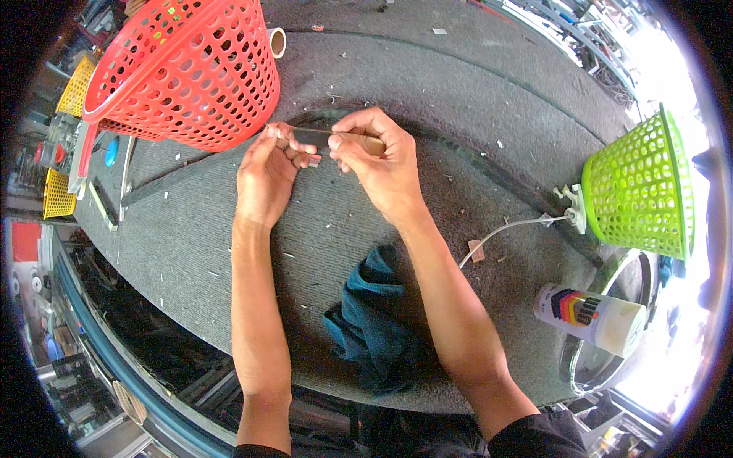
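Note:
A thin, flat strip point(311, 137), dark along its middle and tan toward its right end, is held up between my two hands, above the grey carpeted surface. My left hand point(263, 175) is closed on its left end with thumb and fingertips. Pinched at the other end, the strip passes under the thumb and fingers of my right hand point(388, 168). A small reddish and silvery piece point(314, 160) shows at the left fingertips; I cannot tell what it is. Below my hands, a crumpled dark teal cloth point(374, 317) lies between my forearms.
A red perforated basket point(198, 91) stands far left, with a tape roll point(277, 43) beside it. At right are a green perforated basket point(637, 187), a white cable point(496, 230) and a spray can point(584, 314) on its side. Small scraps litter the carpeted surface point(191, 206).

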The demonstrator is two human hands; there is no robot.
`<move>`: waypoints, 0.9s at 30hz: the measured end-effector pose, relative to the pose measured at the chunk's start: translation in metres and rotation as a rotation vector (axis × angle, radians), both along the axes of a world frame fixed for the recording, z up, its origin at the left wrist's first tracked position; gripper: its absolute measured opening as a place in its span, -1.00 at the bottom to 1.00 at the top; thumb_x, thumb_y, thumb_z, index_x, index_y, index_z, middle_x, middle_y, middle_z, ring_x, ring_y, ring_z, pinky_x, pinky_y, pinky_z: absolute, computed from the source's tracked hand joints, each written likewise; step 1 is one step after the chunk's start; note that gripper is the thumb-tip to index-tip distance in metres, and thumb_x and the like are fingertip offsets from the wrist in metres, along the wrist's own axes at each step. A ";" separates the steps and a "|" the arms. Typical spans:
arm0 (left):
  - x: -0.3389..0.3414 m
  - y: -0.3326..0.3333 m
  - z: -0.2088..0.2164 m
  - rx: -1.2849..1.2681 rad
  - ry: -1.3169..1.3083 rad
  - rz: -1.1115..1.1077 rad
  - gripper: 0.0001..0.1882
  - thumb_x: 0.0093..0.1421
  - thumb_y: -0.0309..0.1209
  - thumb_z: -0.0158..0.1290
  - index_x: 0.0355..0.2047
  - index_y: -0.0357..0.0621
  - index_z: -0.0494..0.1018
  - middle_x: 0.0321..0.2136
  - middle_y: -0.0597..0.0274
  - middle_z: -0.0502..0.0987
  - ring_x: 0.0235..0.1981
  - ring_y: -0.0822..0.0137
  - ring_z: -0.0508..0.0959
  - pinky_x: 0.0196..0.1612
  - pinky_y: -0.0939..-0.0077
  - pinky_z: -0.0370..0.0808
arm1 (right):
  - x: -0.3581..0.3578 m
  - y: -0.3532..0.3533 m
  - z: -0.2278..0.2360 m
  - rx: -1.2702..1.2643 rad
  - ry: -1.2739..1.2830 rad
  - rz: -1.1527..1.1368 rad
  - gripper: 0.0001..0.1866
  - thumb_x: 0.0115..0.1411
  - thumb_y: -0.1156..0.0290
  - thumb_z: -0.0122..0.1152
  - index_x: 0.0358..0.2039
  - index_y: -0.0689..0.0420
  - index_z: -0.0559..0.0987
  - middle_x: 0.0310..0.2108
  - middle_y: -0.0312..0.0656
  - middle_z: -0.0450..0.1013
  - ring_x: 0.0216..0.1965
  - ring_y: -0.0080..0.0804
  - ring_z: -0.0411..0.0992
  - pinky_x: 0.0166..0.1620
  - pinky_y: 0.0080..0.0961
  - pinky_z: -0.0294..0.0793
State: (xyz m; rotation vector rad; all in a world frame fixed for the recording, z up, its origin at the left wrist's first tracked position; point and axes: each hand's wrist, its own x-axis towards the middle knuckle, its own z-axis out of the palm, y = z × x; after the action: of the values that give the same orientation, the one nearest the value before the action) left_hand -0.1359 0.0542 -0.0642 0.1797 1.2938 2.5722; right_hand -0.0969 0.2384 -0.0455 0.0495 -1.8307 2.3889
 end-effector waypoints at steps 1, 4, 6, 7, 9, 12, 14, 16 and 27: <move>0.001 0.000 0.001 -0.027 -0.016 0.019 -0.69 0.49 -0.18 -0.08 -0.14 -0.20 0.46 -0.34 0.21 0.53 -0.29 0.19 0.61 -0.12 0.25 0.53 | 0.000 0.001 0.000 0.016 -0.006 0.028 -0.87 0.26 0.60 0.32 -0.19 0.24 0.58 -0.34 -0.18 0.62 -0.35 -0.53 0.60 -0.29 -0.60 0.58; 0.003 0.000 0.003 -0.033 -0.006 0.015 -0.67 0.49 -0.18 -0.06 -0.14 -0.23 0.46 -0.34 0.18 0.54 -0.31 0.18 0.60 -0.12 0.27 0.53 | 0.002 0.000 0.000 -0.132 0.041 0.048 -0.88 0.27 0.60 0.32 -0.19 0.24 0.57 -0.34 -0.20 0.61 -0.36 -0.53 0.60 -0.29 -0.58 0.59; 0.002 0.000 0.004 -0.070 0.000 -0.006 -0.65 0.48 -0.16 -0.05 -0.14 -0.24 0.47 -0.32 0.15 0.55 -0.31 0.18 0.60 -0.12 0.27 0.53 | 0.003 -0.001 0.001 -0.093 0.019 0.033 -0.88 0.27 0.61 0.31 -0.19 0.25 0.57 -0.34 -0.19 0.61 -0.35 -0.52 0.60 -0.28 -0.56 0.61; 0.002 0.000 0.004 -0.094 0.001 -0.017 -0.64 0.48 -0.14 -0.04 -0.15 -0.24 0.47 -0.31 0.14 0.56 -0.32 0.19 0.59 -0.12 0.28 0.53 | 0.003 -0.001 0.002 -0.082 0.018 0.032 -0.89 0.28 0.61 0.31 -0.20 0.26 0.57 -0.34 -0.18 0.61 -0.35 -0.52 0.60 -0.27 -0.56 0.62; 0.003 -0.001 0.004 -0.085 0.026 -0.033 -0.63 0.48 -0.12 -0.04 -0.14 -0.24 0.47 -0.32 0.15 0.56 -0.32 0.19 0.60 -0.12 0.28 0.53 | 0.003 -0.002 0.003 -0.062 0.007 0.035 -0.88 0.28 0.61 0.31 -0.19 0.27 0.56 -0.34 -0.17 0.62 -0.33 -0.51 0.60 -0.26 -0.54 0.64; 0.004 -0.001 0.005 -0.096 0.032 -0.025 -0.62 0.49 -0.12 -0.05 -0.15 -0.24 0.47 -0.34 0.16 0.55 -0.32 0.20 0.60 -0.12 0.29 0.53 | 0.003 -0.002 0.005 -0.056 -0.004 0.038 -0.88 0.28 0.61 0.31 -0.19 0.28 0.56 -0.33 -0.15 0.62 -0.32 -0.50 0.61 -0.24 -0.52 0.65; 0.005 0.000 0.006 -0.086 0.036 -0.027 -0.63 0.49 -0.13 -0.05 -0.15 -0.24 0.47 -0.37 0.18 0.55 -0.32 0.22 0.60 -0.13 0.30 0.53 | 0.003 -0.002 0.006 -0.054 -0.005 0.040 -0.88 0.28 0.62 0.30 -0.19 0.28 0.55 -0.32 -0.14 0.62 -0.31 -0.50 0.61 -0.23 -0.51 0.65; 0.004 0.001 0.007 -0.058 0.041 -0.040 -0.64 0.49 -0.15 -0.05 -0.16 -0.24 0.48 -0.39 0.19 0.54 -0.32 0.23 0.60 -0.13 0.30 0.54 | 0.004 -0.002 0.006 -0.046 -0.005 0.042 -0.88 0.28 0.62 0.30 -0.19 0.29 0.55 -0.32 -0.14 0.62 -0.31 -0.49 0.61 -0.23 -0.51 0.65; 0.003 0.001 0.004 -0.071 0.031 -0.013 -0.67 0.49 -0.17 -0.04 -0.16 -0.22 0.49 -0.48 0.33 0.44 -0.33 0.25 0.60 -0.14 0.25 0.55 | 0.002 -0.003 -0.001 -0.022 -0.005 0.001 -0.84 0.26 0.49 0.38 -0.17 0.20 0.61 -0.42 -0.29 0.60 -0.43 -0.67 0.47 -0.38 -0.67 0.44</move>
State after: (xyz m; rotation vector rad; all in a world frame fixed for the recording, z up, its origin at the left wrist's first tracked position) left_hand -0.1333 0.0552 -0.0606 0.2143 1.3878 2.5178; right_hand -0.0953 0.2351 -0.0470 0.0431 -1.8066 2.4116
